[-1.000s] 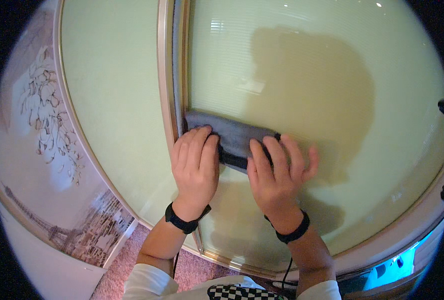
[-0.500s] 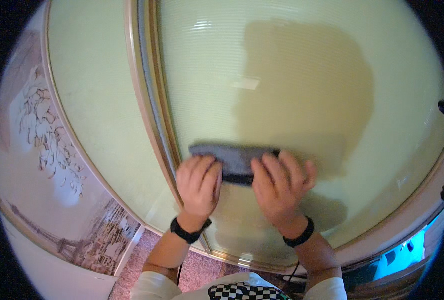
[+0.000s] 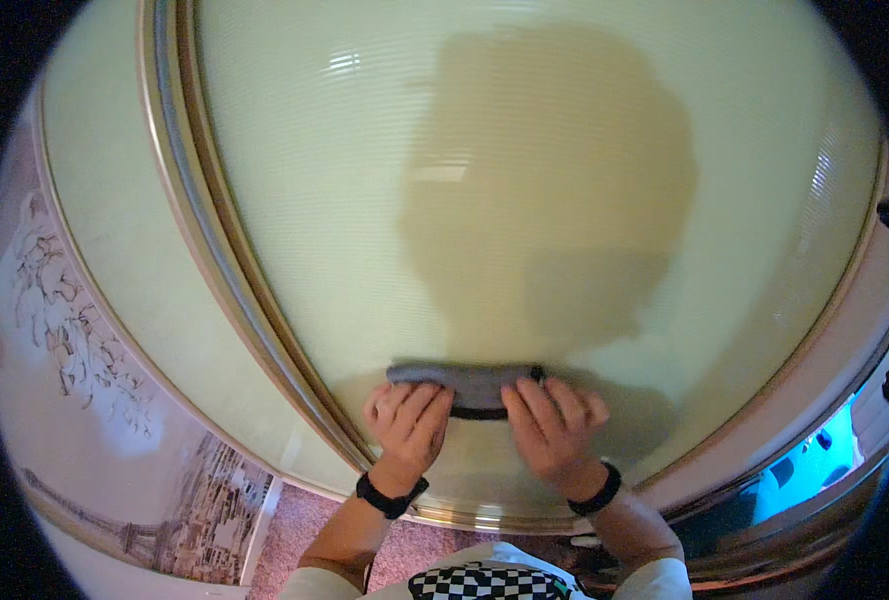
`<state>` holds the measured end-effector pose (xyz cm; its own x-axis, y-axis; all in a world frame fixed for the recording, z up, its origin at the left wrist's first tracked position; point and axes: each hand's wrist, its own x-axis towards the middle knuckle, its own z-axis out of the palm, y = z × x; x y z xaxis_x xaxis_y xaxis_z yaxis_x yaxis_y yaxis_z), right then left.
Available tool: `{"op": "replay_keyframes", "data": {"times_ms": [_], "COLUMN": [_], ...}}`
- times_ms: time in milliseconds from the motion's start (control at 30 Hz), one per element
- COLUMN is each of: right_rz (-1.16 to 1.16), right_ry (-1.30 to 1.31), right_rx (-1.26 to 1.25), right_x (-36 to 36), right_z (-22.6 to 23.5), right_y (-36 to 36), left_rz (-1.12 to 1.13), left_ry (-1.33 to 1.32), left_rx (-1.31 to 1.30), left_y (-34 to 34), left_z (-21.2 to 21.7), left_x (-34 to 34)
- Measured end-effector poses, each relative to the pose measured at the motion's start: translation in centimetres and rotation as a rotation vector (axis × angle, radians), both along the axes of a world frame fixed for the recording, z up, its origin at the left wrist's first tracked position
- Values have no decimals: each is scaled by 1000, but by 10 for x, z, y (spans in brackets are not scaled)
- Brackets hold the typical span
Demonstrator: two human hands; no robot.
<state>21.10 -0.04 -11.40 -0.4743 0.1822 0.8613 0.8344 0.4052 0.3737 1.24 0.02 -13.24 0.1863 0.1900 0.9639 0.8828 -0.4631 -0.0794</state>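
Grey and soft-looking, a folded cloth (image 3: pixel 464 381) lies as a long flat pad against a pale green frosted panel (image 3: pixel 524 200), low on it, toward six o'clock of the view. The panel has a fine ribbed texture and a dull sheen, with small bright glints near the top and a broad shadow of the person across its middle. A champagne-coloured metal frame (image 3: pixel 219 250) runs down its nine o'clock side as a pair of slim rails, and a second pale green panel (image 3: pixel 104 200) lies beyond it. At eight o'clock a wall print (image 3: pixel 74 340) shows line-drawn blossoms and a sepia city scene. Pinkish carpet (image 3: pixel 294 530) shows below.

The left hand (image 3: pixel 407 420) presses flat on the cloth's left end, fingers close together and pointing up the panel. The right hand (image 3: pixel 549 425) covers the right end, fingers slightly fanned, palm down. Both wrists wear black bands, and the forearms come up from six o'clock, above a black-and-white checked garment (image 3: pixel 474 583).
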Motion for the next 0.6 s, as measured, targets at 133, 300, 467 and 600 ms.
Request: {"op": "replay_keyframes", "data": {"times_ms": [133, 300, 467, 600], "right_rz": [6, 25, -28, -32], "right_ry": [212, 281, 225, 211], "right_rx": [123, 115, -7, 30], "right_x": [4, 22, 48, 64], "right_z": [82, 88, 0, -24], "right_y": [11, 10, -6, -6], "left_rz": [-3, -45, -80, -40], "left_ry": [-52, -45, 70, 198], "left_rx": [128, 169, -1, 29], "left_y": [14, 19, 3, 1], "left_z": [79, 101, 12, -5], "left_x": [21, 40, 54, 61]}}
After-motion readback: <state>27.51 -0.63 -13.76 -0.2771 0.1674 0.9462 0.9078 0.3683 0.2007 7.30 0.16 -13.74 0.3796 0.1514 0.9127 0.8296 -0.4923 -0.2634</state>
